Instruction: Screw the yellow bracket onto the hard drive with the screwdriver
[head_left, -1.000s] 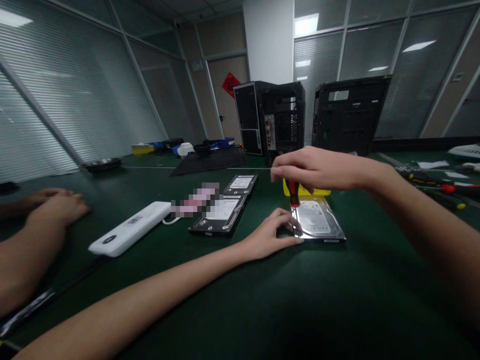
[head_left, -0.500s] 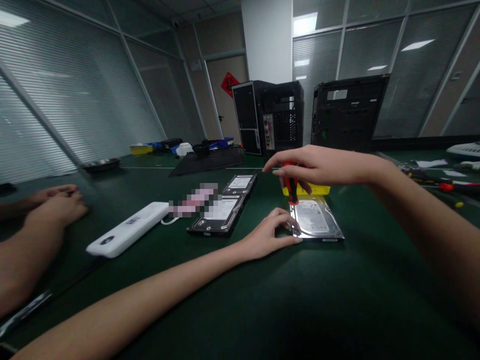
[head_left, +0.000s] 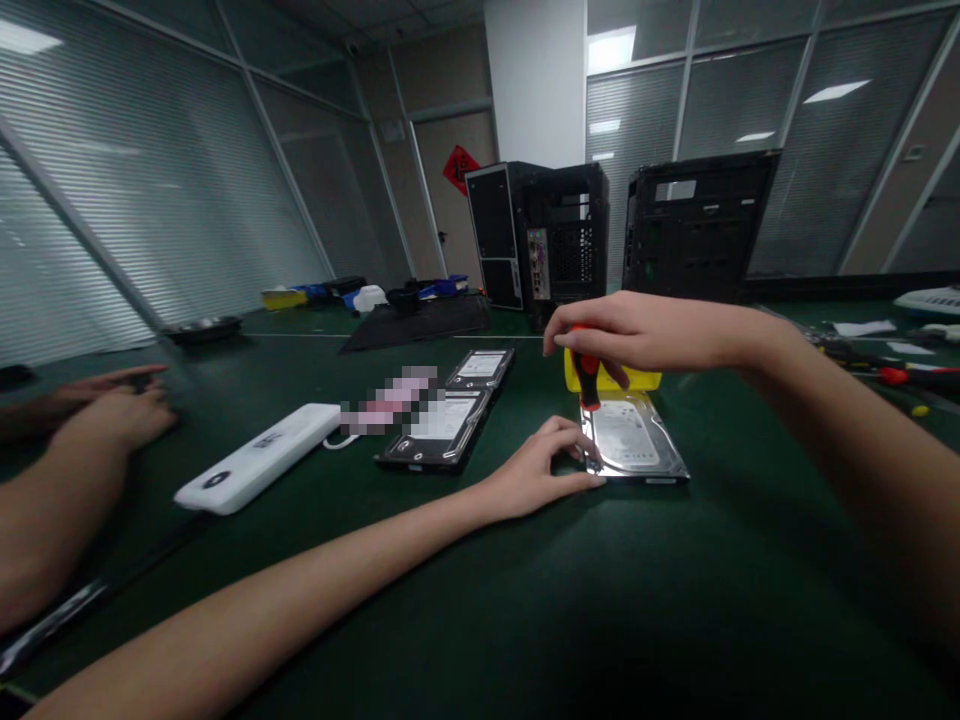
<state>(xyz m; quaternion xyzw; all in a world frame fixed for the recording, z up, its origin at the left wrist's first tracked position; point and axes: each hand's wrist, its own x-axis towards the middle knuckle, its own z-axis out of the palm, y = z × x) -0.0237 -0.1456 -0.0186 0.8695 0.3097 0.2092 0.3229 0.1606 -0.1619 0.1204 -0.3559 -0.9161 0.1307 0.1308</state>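
A silver hard drive (head_left: pixel 630 440) lies flat on the green table, label side up. My left hand (head_left: pixel 541 465) grips its left edge, with the thumb at the near corner and the fingers over the side. My right hand (head_left: pixel 622 335) is curled from above round the handle of a red and black screwdriver (head_left: pixel 589 385). The screwdriver stands roughly upright over the drive's left edge; where its tip meets the drive is hard to make out. Just behind the drive sits a yellow tray (head_left: pixel 637 381), partly covered by my right hand.
Two more hard drives (head_left: pixel 439 440) lie left of my left hand, beside a white power strip (head_left: pixel 259 460). A co-worker's hands (head_left: pixel 124 405) rest at the far left. Computer cases (head_left: pixel 555 235) stand at the back; tools (head_left: pixel 900 375) lie at the right.
The fingers of my right hand have curled in closer round the screwdriver handle. My left hand and the hard drive stay put. One of the co-worker's fingers has stretched out.
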